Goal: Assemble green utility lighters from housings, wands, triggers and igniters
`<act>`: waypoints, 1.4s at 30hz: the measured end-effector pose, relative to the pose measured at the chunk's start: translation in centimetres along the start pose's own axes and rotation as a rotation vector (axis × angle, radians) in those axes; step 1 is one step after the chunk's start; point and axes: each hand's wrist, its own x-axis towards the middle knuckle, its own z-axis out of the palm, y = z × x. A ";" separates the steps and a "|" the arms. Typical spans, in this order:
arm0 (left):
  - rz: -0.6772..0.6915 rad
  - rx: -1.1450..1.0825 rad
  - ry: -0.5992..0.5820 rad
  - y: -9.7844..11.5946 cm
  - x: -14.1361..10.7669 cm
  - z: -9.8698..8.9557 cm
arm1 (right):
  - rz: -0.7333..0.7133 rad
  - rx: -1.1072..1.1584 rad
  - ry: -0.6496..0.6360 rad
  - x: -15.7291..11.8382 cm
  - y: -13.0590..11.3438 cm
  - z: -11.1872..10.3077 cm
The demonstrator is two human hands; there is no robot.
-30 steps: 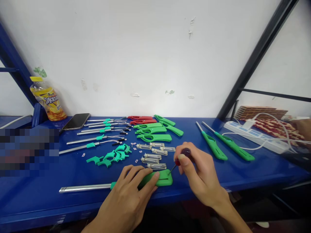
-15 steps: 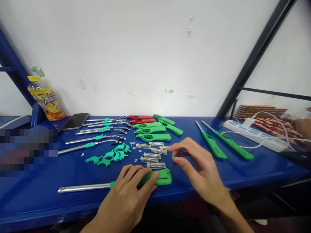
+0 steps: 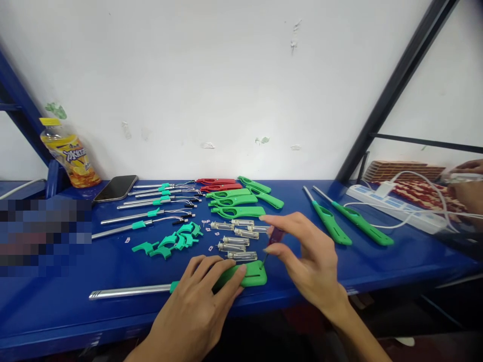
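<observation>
Near the table's front edge lies a green long-nosed lighter (image 3: 254, 274), its metal tube pointing left. My left hand (image 3: 199, 301) is closed over its handle and presses it to the table. In my right hand (image 3: 307, 261) a small dark-handled screwdriver (image 3: 276, 237) is held between thumb and fingers. The screwdriver's tip meets the hole near the handle's right end. Just behind the handle lie several clear fuel tanks (image 3: 241, 256). Teal triggers (image 3: 175, 241) are heaped left of them.
Metal tubes with wires (image 3: 128, 217), green handle shells (image 3: 241, 212) and red shells (image 3: 222, 187) lie farther back. Two lighters (image 3: 332, 226) and a power strip (image 3: 396, 208) are at right. A phone (image 3: 116, 188) and bottle (image 3: 73, 156) stand left. Another person's hand (image 3: 468, 193) shows far right.
My right hand has turned the screwdriver, whose handle now stands more upright and a little to the left. My left hand and the lighter stay put. The other person's hands have come further into view.
</observation>
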 end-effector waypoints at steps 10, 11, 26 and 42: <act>0.001 0.018 -0.009 0.1 0.1 0.0 | 0.090 0.064 -0.006 0.2 -0.3 0.0; 0.000 0.017 -0.007 0.1 0.1 0.0 | 0.090 0.038 -0.046 0.2 -0.6 -0.2; 0.006 0.027 -0.004 0.0 0.0 0.0 | 0.101 0.194 -0.034 -0.6 -0.6 0.7; -0.008 0.000 -0.001 0.1 0.0 0.0 | 0.049 0.089 -0.004 -0.3 -1.0 0.5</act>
